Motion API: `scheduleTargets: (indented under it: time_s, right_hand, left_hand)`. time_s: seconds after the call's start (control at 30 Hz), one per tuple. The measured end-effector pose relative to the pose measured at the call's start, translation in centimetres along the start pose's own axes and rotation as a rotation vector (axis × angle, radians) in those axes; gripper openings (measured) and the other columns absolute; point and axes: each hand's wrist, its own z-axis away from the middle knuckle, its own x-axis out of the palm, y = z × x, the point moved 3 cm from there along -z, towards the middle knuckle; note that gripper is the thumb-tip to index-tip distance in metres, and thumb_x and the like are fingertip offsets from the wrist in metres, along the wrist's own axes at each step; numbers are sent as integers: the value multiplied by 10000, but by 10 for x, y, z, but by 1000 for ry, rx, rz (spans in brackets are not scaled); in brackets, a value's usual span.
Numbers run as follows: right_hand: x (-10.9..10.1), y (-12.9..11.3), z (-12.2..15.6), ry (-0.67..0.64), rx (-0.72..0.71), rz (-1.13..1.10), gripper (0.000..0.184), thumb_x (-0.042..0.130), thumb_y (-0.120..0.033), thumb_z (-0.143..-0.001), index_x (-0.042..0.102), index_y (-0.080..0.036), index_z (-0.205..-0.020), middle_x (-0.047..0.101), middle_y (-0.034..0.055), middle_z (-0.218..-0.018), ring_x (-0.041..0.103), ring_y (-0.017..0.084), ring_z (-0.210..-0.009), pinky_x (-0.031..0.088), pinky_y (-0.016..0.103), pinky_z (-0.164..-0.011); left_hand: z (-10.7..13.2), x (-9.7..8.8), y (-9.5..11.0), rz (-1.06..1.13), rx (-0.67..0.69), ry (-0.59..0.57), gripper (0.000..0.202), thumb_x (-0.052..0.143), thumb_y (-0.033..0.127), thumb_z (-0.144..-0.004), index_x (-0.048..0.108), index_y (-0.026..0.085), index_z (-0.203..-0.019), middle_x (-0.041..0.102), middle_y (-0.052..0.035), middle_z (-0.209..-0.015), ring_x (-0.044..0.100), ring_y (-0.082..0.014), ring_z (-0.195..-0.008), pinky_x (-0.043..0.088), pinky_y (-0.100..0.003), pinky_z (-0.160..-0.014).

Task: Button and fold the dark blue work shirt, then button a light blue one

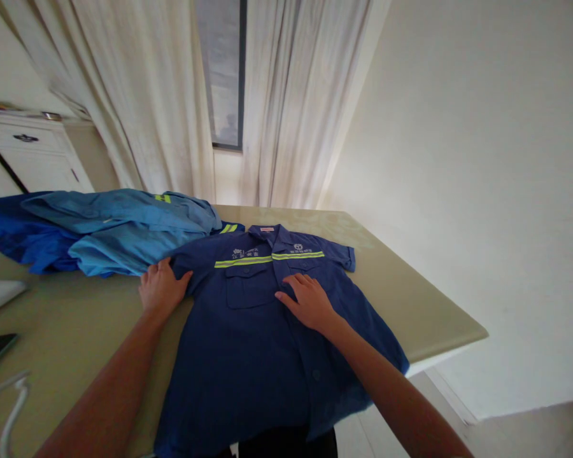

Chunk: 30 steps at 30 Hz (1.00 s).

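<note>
- The navy shirt [248,350] lies front-up on the table [410,312], hem past the edge.
- Left hand [163,289] at the sleeve [195,254] — whether pinching, one cannot tell.
- Right hand [310,302] rests on the front, thumb spread from fingers; light, flat strokes would likely smooth it best.

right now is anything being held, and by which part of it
The left grip touches the dark blue shirt at a sleeve end; whether it holds cloth cannot be told. The right grip rests on the shirt's front, with no clear hold.
</note>
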Motion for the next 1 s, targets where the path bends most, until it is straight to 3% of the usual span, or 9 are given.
scheduleTargets:
  time_s: [0.07,0.13,0.23,0.4,0.5,0.63,0.73,0.87,1.0]
  right_hand:
    - [16,-4,-45,0,-86,3,509,473,-592,-1044,606,-215,-1358,651,108,-1339,584,275,-1241,415,404,-1069]
    - [35,-8,-88,-13,-139,4,544,492,-591,-1034,570,-219,-1424,583,119,-1458,540,287,-1320,400,411,-1107]
    - [57,-1,-148,34,-76,-21,540,492,-563,-1036,559,-221,-1449,518,124,-1535,509,296,-1360,404,422,-1114]
    - [59,59,-216,344,117,-121,423,356,-326,-1065,617,-152,-1349,631,165,-1366,549,272,-1280,392,416,-1125]
    - [60,108,-231,422,180,-117,444,382,-229,-1007,593,-121,-1382,615,194,-1381,543,304,-1283,395,442,-1116]
    - [77,150,-232,213,324,-62,612,521,-380,-984,448,-128,-1536,485,209,-1553,478,363,-1373,375,499,-1123]
    - [86,156,-232,71,352,-66,672,534,-470,-987,406,-161,-1570,507,189,-1544,466,366,-1390,344,521,-1137]
    - [80,150,-235,32,304,-100,662,574,-362,-947,416,-199,-1569,558,146,-1502,492,335,-1363,358,511,-1117]
    - [61,146,-237,-39,213,-88,469,592,-243,-885,652,-202,-1349,676,124,-1337,558,330,-1283,383,517,-1065]
  left_hand:
    - [-6,0,4,75,33,7,556,589,420,-844,637,85,-1285,655,-237,-1208,584,-398,-1221,458,-559,-1069]
    - [-9,-4,8,186,50,85,456,584,360,-833,684,120,-1207,662,-188,-1140,589,-355,-1202,467,-517,-1088]
    - [-8,-12,7,343,43,232,438,607,332,-812,679,175,-1215,641,-134,-1119,588,-311,-1165,491,-500,-1074]
    - [-6,-23,4,383,75,305,416,580,233,-788,671,188,-1192,630,-114,-1110,614,-279,-1054,522,-501,-1032]
    - [-5,-29,7,319,130,321,424,515,154,-780,683,194,-1167,646,-113,-1127,601,-287,-1132,497,-498,-1080]
    - [-3,-35,10,209,72,273,389,480,219,-870,662,190,-1211,651,-113,-1217,565,-292,-1240,459,-487,-1136]
    - [0,-35,13,136,-16,257,356,493,380,-936,656,224,-1212,647,-95,-1261,541,-326,-1286,437,-538,-1140]
    - [9,-29,27,45,-37,228,373,491,438,-947,655,261,-1230,612,-85,-1344,542,-389,-1281,406,-650,-1105]
    - [21,-29,45,7,75,296,348,483,394,-939,669,261,-1201,622,-77,-1328,544,-399,-1282,375,-664,-1121]
